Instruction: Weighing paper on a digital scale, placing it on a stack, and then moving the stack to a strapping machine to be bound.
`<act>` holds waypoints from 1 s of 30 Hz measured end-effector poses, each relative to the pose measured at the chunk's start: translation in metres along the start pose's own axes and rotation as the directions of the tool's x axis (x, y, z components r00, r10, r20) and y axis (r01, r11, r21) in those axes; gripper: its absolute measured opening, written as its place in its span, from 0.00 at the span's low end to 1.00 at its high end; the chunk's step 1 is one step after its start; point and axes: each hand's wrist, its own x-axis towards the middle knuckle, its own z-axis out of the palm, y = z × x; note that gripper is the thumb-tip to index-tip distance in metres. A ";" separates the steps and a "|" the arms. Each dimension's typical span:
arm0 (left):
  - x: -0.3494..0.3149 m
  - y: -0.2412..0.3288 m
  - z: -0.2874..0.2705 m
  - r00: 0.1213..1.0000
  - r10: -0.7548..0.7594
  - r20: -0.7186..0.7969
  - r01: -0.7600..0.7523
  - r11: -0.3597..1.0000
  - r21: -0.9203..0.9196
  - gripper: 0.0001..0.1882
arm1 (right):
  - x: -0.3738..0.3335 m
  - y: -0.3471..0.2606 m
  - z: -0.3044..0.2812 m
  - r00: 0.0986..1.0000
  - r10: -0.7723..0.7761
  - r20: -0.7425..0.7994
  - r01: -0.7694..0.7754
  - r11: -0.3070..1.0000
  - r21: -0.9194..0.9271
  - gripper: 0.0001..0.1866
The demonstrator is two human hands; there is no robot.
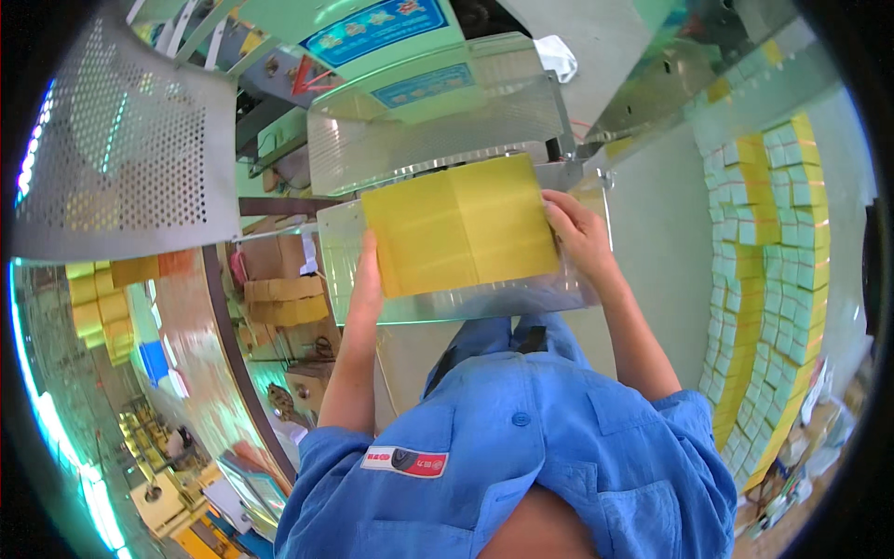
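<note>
A yellow paper sheet with a crease down its middle is spread between my two hands, over the metal table of a machine. Its far edge reaches the foot of a clear guard. My left hand is at the sheet's left edge, thumb upright along it, the other fingers mostly hidden. At the right edge, my right hand grips the sheet, its fingers bent round the upper right side. Whether the sheet rests on the table or is held just above it is hard to tell.
Beyond the sheet stands the clear guard. A perforated metal panel juts in at the upper left. Stacked bundles with yellow sides line the right. A long table and more yellow stacks are at the left.
</note>
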 end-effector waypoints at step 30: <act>0.062 0.031 0.038 0.948 0.214 0.234 -0.076 0.869 -0.489 0.27 | 0.034 -0.059 0.059 0.979 -0.195 0.061 0.131 0.829 0.544 0.31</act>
